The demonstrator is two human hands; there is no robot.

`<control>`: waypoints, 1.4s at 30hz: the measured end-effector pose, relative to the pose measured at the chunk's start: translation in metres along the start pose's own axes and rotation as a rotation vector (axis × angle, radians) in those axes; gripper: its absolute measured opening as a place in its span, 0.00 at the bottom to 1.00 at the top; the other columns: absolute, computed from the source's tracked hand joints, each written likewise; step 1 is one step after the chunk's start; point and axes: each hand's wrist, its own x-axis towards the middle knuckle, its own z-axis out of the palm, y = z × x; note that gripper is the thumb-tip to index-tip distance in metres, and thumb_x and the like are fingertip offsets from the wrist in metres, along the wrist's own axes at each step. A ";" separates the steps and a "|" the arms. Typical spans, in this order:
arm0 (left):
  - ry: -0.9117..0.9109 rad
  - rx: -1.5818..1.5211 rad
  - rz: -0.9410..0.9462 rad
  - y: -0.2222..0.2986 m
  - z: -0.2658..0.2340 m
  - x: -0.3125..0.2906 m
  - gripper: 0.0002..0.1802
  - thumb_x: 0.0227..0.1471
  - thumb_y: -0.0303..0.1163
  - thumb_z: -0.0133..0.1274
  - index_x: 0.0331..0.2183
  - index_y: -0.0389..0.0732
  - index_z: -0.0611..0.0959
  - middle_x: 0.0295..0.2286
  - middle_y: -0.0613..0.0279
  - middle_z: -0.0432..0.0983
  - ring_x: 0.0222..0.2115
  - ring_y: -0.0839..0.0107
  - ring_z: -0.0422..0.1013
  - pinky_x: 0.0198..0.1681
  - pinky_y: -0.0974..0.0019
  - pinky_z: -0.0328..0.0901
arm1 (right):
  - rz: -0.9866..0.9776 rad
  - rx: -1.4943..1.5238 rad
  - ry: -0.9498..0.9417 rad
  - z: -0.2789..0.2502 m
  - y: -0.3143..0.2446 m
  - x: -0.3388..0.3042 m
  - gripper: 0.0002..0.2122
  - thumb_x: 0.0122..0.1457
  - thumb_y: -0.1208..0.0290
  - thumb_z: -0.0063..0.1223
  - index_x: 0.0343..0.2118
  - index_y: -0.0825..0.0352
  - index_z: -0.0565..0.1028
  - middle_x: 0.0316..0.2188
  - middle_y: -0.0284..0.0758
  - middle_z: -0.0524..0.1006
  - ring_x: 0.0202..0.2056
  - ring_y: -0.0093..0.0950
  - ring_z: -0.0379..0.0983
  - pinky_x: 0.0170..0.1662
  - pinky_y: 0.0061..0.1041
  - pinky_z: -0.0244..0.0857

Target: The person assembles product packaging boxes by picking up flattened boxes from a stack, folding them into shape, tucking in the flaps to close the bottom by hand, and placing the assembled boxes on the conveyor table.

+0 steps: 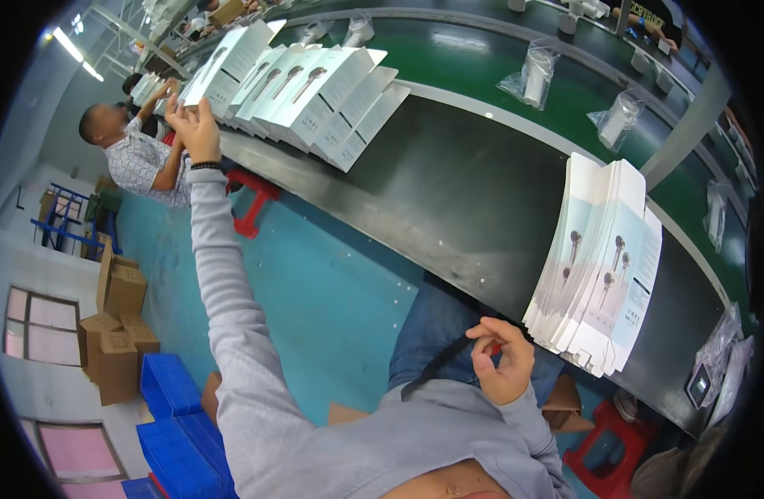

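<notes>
My left hand (196, 131) is raised at the far left with its fingers apart and nothing seen in them. It is beside a row of standing flat-sided boxes (320, 96), white and pale teal with pictures of a dark handheld appliance. My right hand (504, 362) hangs over my lap by the table's near edge, fingers loosely bent, a gap between thumb and fingers. A black strap (436, 370) runs up close to its fingertips; whether they touch it I cannot tell. Just right of that hand lies a stack of flattened printed cartons (602, 266), overhanging the edge slightly.
A dark work table (457, 183) borders a green conveyor (457, 62) carrying bagged white parts (536, 75). A grey post (690, 125) rises beyond the cartons. Another person (141, 158) works at far left. Red stools (253, 204), blue bins (187, 449) and brown cardboard boxes (120, 358) are around.
</notes>
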 end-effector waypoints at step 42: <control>0.195 0.022 -0.166 -0.145 -0.007 0.051 0.40 0.40 0.29 0.59 0.50 0.31 0.55 0.39 0.52 0.60 0.38 0.70 0.61 0.41 0.70 0.60 | -0.152 -0.171 -0.154 -0.043 -0.053 -0.007 0.18 0.41 0.63 0.63 0.31 0.72 0.74 0.25 0.39 0.76 0.21 0.29 0.71 0.23 0.20 0.64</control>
